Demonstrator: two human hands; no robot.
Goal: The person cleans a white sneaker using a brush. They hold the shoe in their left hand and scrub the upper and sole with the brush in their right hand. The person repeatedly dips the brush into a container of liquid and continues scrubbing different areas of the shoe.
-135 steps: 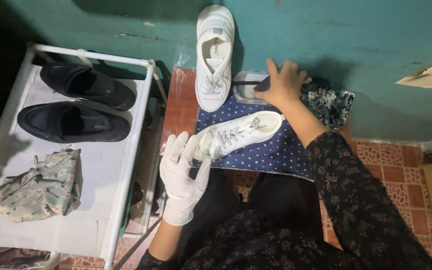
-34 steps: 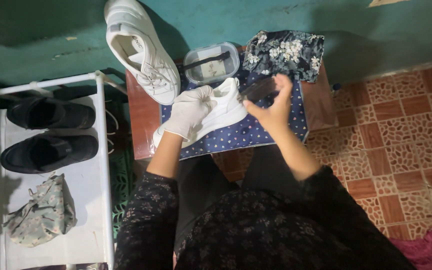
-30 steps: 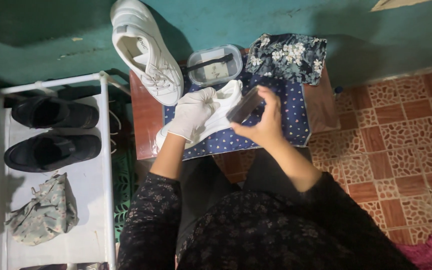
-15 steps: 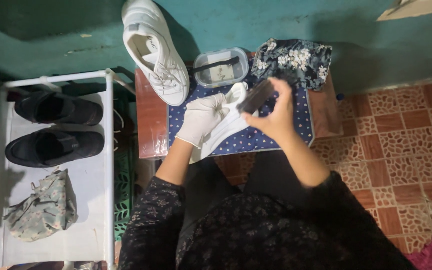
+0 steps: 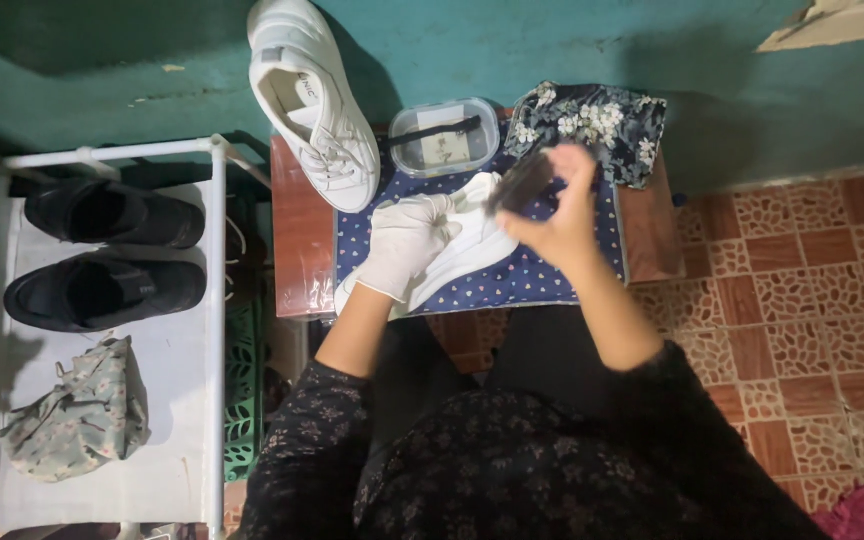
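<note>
The white sneaker [image 5: 462, 245] lies on the blue dotted cloth [image 5: 552, 275] covering the small table [image 5: 302, 240]. The gloved left hand [image 5: 407, 240] is closed around its middle, pinning it down. The right hand [image 5: 557, 215] grips a dark brush [image 5: 520, 182] at the shoe's upper end. For a good result, short strokes and a firm left hold appear advisable. Just beyond lie a clear lidded container [image 5: 444, 138], a floral cloth [image 5: 592, 125] and a second sneaker [image 5: 314, 100].

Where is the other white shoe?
In the head view, the other white shoe lies top centre, toe on the small table's left end, beside the clear plastic box.
</note>
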